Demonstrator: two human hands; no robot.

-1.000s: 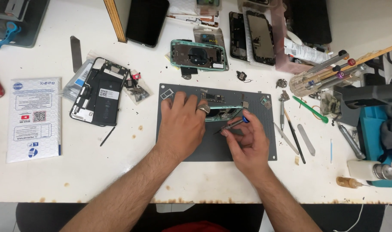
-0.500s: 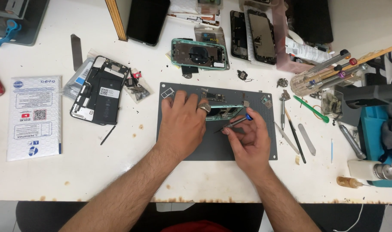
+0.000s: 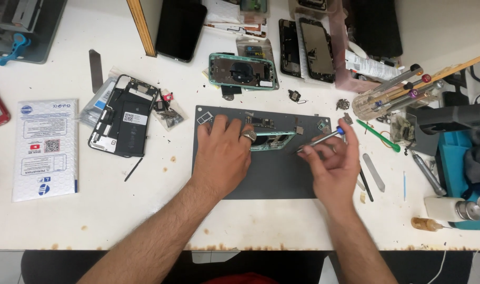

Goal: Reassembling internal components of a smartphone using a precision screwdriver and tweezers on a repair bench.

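- Teal phone frame (image 3: 274, 140) lies on the dark grey work mat (image 3: 271, 179), near the mat's upper middle; my left hand covers most of it.
- My left hand (image 3: 221, 155) is pressed flat on the frame, fingers spread, pinning it down; a ring shows on one finger.
- My right hand (image 3: 332, 160) pinches a slim screwdriver (image 3: 320, 141) with a blue end; its tip points left, just beside the frame's right edge. Whether the tip touches, I cannot tell.
- Small loose parts sit along the mat's top edge.
- Above the mat: a second teal phone housing (image 3: 242, 71), opened, face up.
- Left of the mat: a black opened phone (image 3: 125, 115), and further left a white printed packet (image 3: 44, 147).
- Right of the mat: a green-handled tool (image 3: 378, 135), a flat metal pry tool (image 3: 374, 172), and a clear holder of screwdrivers (image 3: 392, 92).
- Everything rests on a white surface (image 3: 145, 210), stained along the near edge.
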